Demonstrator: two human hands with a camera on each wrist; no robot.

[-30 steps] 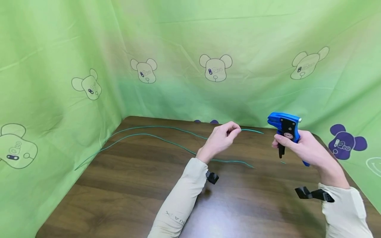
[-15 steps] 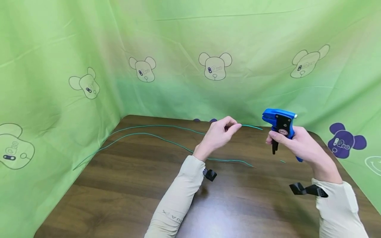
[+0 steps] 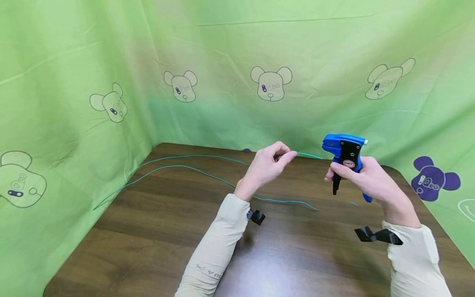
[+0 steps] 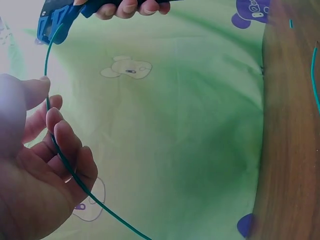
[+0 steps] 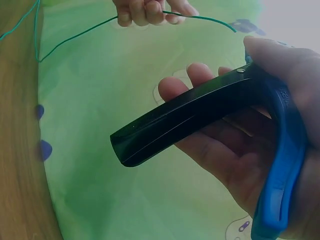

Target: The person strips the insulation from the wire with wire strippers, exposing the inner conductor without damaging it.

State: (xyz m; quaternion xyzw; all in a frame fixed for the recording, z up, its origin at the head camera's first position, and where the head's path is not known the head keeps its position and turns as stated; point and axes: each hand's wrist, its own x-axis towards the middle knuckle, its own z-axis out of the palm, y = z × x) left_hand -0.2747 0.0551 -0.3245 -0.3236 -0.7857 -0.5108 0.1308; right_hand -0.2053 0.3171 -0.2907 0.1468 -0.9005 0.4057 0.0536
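Note:
My left hand (image 3: 264, 167) pinches a thin green wire (image 3: 309, 155) between thumb and fingertips, with a short length of its free end pointing right. In the left wrist view the wire (image 4: 105, 206) runs on across the fingers. My right hand (image 3: 376, 181) grips a blue and black pistol-shaped wire stripper (image 3: 349, 150) by its handles, raised over the far right of the table. Its nose faces the wire's end; in the left wrist view the two overlap. In the right wrist view the black handle (image 5: 175, 120) stands apart from the blue one (image 5: 282, 165).
Another stretch of green wire (image 3: 289, 201) lies across the wooden table (image 3: 156, 239), its right tip looking brownish. A tiny green offcut (image 3: 354, 203) lies to the right of it. A green curtain (image 3: 222, 119) with bear prints stands along the back and sides.
The wire stripper in my right hand has moved left and slightly up, closing the gap to the wire's end. My left hand has shifted a little left with the wire.

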